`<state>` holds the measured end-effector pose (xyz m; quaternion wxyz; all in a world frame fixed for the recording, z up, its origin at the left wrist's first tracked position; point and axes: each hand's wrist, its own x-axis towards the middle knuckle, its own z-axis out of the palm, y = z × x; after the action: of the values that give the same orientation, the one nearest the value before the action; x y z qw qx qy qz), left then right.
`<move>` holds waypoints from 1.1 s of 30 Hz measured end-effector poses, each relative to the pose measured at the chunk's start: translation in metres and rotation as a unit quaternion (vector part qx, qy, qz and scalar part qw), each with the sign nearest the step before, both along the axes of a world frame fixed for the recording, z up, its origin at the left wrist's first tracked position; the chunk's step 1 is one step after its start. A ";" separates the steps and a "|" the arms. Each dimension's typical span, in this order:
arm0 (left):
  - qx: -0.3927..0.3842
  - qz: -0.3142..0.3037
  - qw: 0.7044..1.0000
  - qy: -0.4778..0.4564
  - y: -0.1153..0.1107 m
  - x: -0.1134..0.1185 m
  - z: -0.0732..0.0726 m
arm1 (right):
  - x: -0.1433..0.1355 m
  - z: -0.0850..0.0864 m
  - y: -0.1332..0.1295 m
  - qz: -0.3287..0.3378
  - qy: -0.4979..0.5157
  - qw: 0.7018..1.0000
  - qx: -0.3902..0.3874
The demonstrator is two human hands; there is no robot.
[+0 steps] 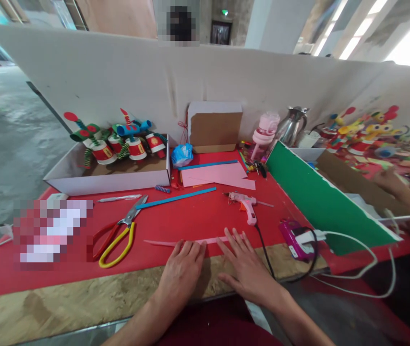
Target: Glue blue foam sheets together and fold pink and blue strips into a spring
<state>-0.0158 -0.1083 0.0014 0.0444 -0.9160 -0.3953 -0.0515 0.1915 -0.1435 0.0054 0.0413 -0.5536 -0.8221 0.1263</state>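
A narrow pink paper strip [162, 243] lies along the front of the red-covered table. My left hand [181, 269] is on its middle, fingers close together and bent down onto the paper; the thumb is hard to make out. My right hand [250, 271] rests flat with spread fingers over the strip's right part. Just behind it lies a pink hot glue gun [245, 205] with a glue stick in its back. Left of my hands are large scissors [127, 221] with one red and one yellow handle, their tips touching a blue paper strip [179, 197].
A white box [107, 185] holds several paper-cup figures [136, 149]. Pink paper sheets [212, 175] lie at the back. A purple power adapter [296, 240] with cables sits by a green panel [320, 202]. Another person's arm [399, 190] reaches in at right.
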 end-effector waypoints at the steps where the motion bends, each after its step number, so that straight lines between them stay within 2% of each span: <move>1: 0.003 0.002 1.000 -0.001 0.000 0.000 -0.001 | 0.000 0.000 0.000 -0.003 0.001 1.000 0.000; 11: -0.006 0.003 1.000 0.004 0.004 -0.021 -0.001 | 0.000 0.002 0.001 -0.003 -0.007 1.000 -0.011; 19: -0.002 0.011 1.000 -0.005 0.002 -0.018 -0.003 | 0.000 0.007 0.005 -0.014 -0.004 0.999 -0.028; 22: -0.005 0.015 1.000 -0.011 0.002 -0.018 -0.002 | -0.011 0.015 0.013 -0.010 0.013 0.999 -0.031; 26: -0.018 0.014 1.000 -0.022 0.003 -0.019 -0.002 | -0.043 0.022 0.027 0.071 0.088 0.992 -0.051; 29: -0.025 0.008 0.999 -0.033 0.003 -0.019 -0.004 | -0.061 0.019 0.033 0.103 0.134 0.981 -0.094; 33: -0.044 0.010 0.998 -0.050 0.003 -0.018 0.000 | -0.065 0.011 0.036 0.103 0.150 0.977 -0.112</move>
<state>-0.0336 -0.1056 0.0009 -0.0154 -0.9095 -0.4078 -0.0795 0.1262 -0.1075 0.0164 0.0888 -0.4414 -0.8401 0.3024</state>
